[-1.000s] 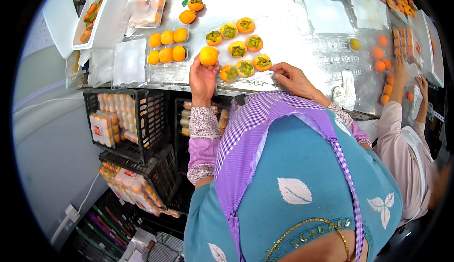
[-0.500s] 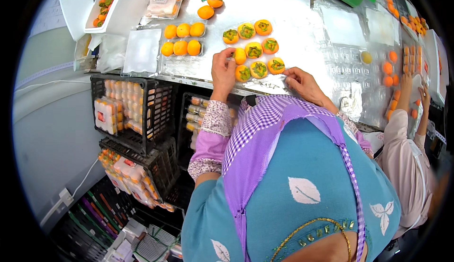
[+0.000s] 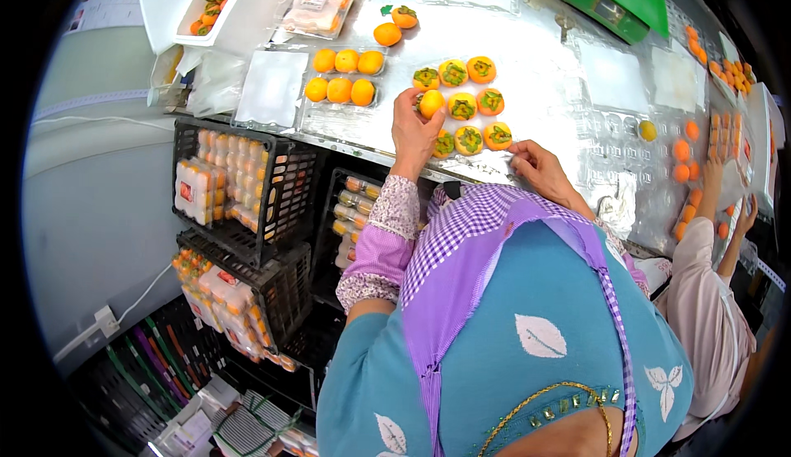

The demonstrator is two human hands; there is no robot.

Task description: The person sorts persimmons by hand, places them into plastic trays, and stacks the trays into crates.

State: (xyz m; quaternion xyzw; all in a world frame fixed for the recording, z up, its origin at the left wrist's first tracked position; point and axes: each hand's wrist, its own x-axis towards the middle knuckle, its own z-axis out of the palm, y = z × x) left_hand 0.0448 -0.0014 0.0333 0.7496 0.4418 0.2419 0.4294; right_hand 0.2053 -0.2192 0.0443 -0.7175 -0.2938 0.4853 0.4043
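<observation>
My left hand (image 3: 415, 131) grips an orange persimmon (image 3: 431, 103), smooth side up, at the left middle of a nine-fruit group. The other persimmons (image 3: 463, 106) in this group show green leafy tops and sit on a pale, barely visible tray. At that group's lower right corner is my right hand (image 3: 540, 168), fingers curled at the edge; what they pinch, if anything, I cannot make out. To the left lie two rows of smooth-side-up persimmons (image 3: 339, 90) in clear plastic, beside an empty white tray (image 3: 269, 86). Two loose persimmons (image 3: 387, 34) lie behind them.
A white box (image 3: 183, 14) of persimmons is at upper left, a green container (image 3: 614, 0) at upper right. Stacked black crates (image 3: 280, 193) of packs stand below the metal table (image 3: 560, 78). A co-worker's hand (image 3: 713, 173) works at the right among fruit, clear trays and a crumpled cloth (image 3: 616, 206).
My left hand has carried the persimmon from the group's outer left side in among the others. The whole scene has shifted right and down in view; the co-worker's arms moved slightly.
</observation>
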